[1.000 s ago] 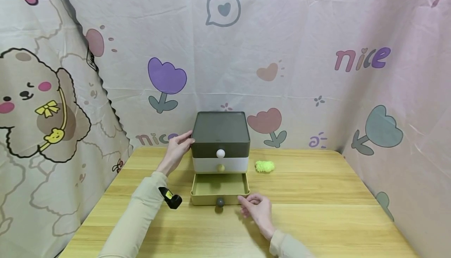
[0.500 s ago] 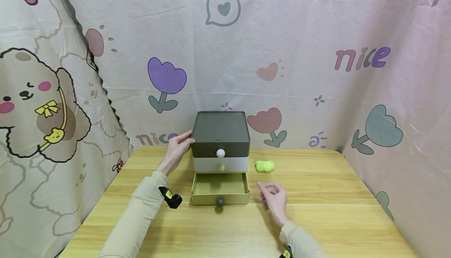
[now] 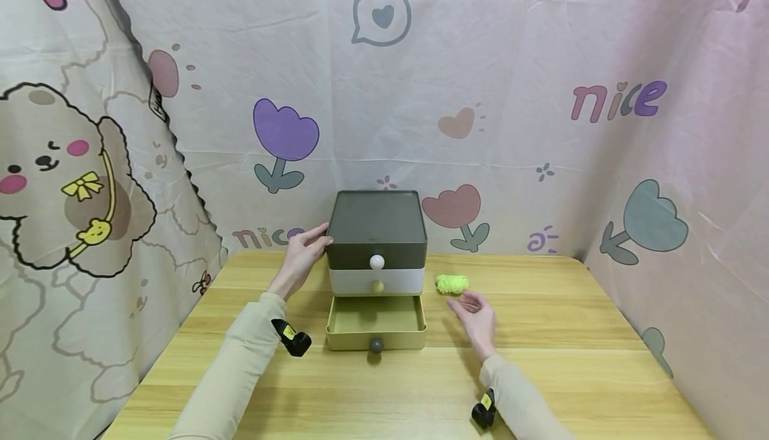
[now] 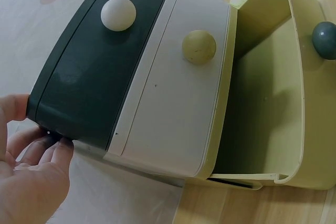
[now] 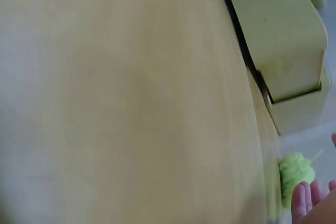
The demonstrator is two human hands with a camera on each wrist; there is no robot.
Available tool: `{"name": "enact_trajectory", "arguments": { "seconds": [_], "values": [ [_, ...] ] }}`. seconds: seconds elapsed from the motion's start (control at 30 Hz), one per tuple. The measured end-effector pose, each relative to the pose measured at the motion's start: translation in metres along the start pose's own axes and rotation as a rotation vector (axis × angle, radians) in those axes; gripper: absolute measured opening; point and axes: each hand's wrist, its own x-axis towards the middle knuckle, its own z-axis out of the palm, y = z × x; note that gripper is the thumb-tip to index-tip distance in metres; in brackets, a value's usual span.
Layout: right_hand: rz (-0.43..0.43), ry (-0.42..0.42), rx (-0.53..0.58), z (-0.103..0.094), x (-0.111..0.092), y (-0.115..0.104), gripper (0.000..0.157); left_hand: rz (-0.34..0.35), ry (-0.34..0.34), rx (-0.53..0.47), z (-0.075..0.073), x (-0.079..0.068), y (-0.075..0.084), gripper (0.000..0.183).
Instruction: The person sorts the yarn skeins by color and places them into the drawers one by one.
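Note:
A small desktop drawer box [image 3: 377,220] has a dark green top tier, a white middle tier and a pulled-out yellow-green bottom drawer [image 3: 376,340] with a dark knob. At its upper left corner, my left hand [image 3: 300,256] holds the box, thumb at the lid's edge and fingertips against the side, as the left wrist view shows. A bright yellow-green fuzzy bundle [image 3: 452,284], like a small skein of yarn, lies on the table right of the box. Just in front of it hovers my right hand [image 3: 477,323], fingers loosely bent with nothing between them. Only its fingertips [image 5: 310,195] show in the right wrist view.
The wooden table [image 3: 541,333] extends around the box on both sides and in front. A patterned cloth [image 3: 384,93] hangs behind it and along the sides. The upper tiers' round knobs [image 3: 376,262] stick out at the front.
My right hand has left the front right corner of the pulled-out drawer and moved right and back to the fuzzy bundle. The left hand and the box stay where they were.

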Motion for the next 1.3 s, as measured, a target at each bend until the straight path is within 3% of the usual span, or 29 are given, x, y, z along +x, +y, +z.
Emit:
{"name": "enact_trajectory", "arguments": {
  "seconds": [0.43,0.7,1.07,1.3],
  "values": [
    [-0.046,-0.032,-0.080,0.004,0.032,0.009,0.056,0.006,-0.015,-0.020,-0.001,-0.001,0.001,0.054],
    [-0.068,-0.095,-0.221,0.002,0.050,0.011,0.067,0.010,-0.022,-0.017,0.000,-0.002,0.003,0.055],
    [-0.079,-0.215,-0.294,0.004,0.062,0.011,0.077,0.001,-0.015,-0.022,0.000,-0.002,0.003,0.054],
    [-0.089,-0.218,-0.315,0.006,0.064,0.012,0.077,0.002,-0.019,-0.020,0.000,-0.002,0.003,0.054]
  ]
}}
